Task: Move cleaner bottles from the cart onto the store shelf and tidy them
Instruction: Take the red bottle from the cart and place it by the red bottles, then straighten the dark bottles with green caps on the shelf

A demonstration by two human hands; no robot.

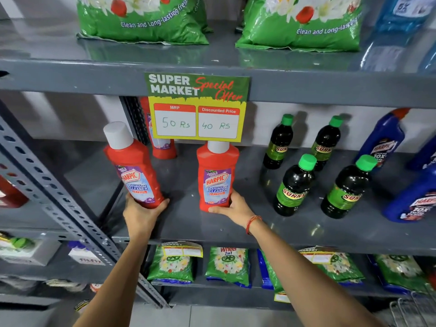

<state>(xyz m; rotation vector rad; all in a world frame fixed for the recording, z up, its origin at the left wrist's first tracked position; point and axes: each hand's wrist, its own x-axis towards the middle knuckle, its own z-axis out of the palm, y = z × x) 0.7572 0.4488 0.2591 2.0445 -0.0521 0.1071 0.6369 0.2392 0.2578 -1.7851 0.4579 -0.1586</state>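
Two red Harpic bathroom cleaner bottles with white caps are at the grey middle shelf (236, 223). My left hand (141, 213) grips the base of the left red bottle (132, 166), which tilts to the left near the shelf's left upright. My right hand (236, 208) wraps the base of the right red bottle (217, 175), which stands upright on the shelf below the price sign. A third red bottle (162, 147) stands at the back, partly hidden by the sign.
A Super Market offer sign (197, 107) hangs from the shelf above. Several dark green-capped Sunny bottles (295, 185) and blue Harpic bottles (382, 140) stand to the right. Green detergent bags (141, 17) fill the shelves above and below. A perforated grey upright (59, 208) is at the left, a wire cart edge (410, 310) at the bottom right.
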